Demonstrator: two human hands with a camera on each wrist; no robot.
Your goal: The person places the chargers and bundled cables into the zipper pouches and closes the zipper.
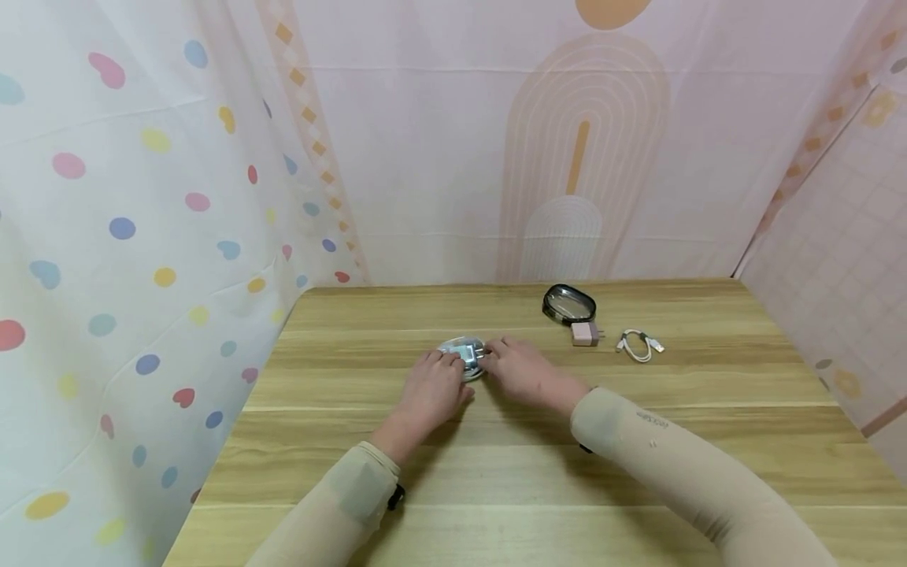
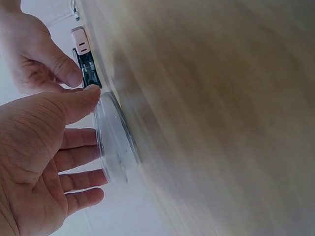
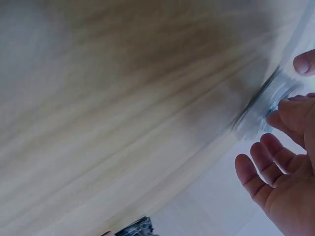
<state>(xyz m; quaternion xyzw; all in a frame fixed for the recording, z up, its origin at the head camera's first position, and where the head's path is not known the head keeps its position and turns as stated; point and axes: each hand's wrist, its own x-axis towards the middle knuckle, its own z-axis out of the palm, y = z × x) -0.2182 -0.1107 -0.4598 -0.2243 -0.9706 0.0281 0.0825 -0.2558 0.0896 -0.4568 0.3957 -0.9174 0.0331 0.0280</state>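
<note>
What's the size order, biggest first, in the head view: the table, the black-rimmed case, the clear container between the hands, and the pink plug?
1. Table
2. Black-rimmed case and clear container: they look about alike, and the second is partly hidden, so I can't rank them.
3. Pink plug

Gap between right fingers (image 1: 497, 351) and charger (image 1: 584, 335)

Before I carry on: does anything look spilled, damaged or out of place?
Nothing stands out: no spill or visible damage. Pink plug, black-rimmed case and coiled white cable look tidy; the clear item is partly hidden.
</note>
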